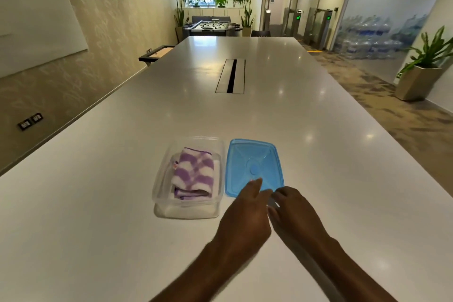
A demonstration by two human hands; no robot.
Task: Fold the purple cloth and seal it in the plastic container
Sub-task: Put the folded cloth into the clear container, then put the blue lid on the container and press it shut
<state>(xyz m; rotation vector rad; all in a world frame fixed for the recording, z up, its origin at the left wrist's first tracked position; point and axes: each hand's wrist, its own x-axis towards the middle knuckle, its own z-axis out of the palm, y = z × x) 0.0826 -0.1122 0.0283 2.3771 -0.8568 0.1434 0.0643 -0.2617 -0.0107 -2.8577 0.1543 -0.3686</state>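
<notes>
The purple and white cloth (pixel 193 173) lies folded inside the clear plastic container (pixel 161 179) on the white table. Just to its right the blue lid (pixel 252 162) lies flat on the table. My left hand (pixel 245 213) hovers at the lid's near edge, fingers apart, fingertips over the lid. My right hand (pixel 294 213) sits beside it at the lid's near right corner, fingers curled toward the edge. Whether either hand grips the lid I cannot tell; the near edge is hidden behind them.
A long white table (pixel 269 110) runs away from me, with a cable slot (pixel 231 76) in its middle. A wall stands to the left; carpet, a potted plant (pixel 421 73) and stacked water bottles lie to the right.
</notes>
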